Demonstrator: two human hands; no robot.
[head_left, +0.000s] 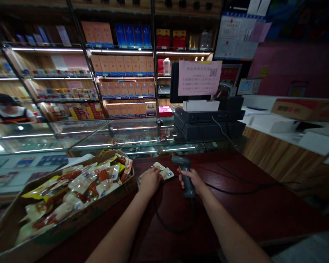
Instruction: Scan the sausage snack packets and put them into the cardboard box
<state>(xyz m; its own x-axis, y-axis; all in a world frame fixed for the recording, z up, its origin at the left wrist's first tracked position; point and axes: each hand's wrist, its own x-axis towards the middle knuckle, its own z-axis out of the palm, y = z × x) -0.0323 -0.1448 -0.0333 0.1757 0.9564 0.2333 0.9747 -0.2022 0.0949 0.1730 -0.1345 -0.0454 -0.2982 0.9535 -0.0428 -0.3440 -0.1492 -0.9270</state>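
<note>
My right hand [192, 179] is wrapped round the grip of a dark grey barcode scanner [189, 188], whose head points left toward the small packets. From the grip's lower end a black cable loops over the dark red counter [222, 223]. My left hand [150, 180] lies low on the counter with curled fingers on small clear-and-white food packets [167, 173]; part of them is hidden beneath the hand. To its left stands an open cardboard box [98, 209], filled with vacuum-packed snacks [80, 182] in clear and yellow wrappers.
Behind the counter a monitor with a pink paper sign [199, 78] stands over a black cash drawer [210, 129]. A glass display case [131, 135] runs along the back. Black cables [241, 190] cross the right side. A person [11, 111] is at the far left.
</note>
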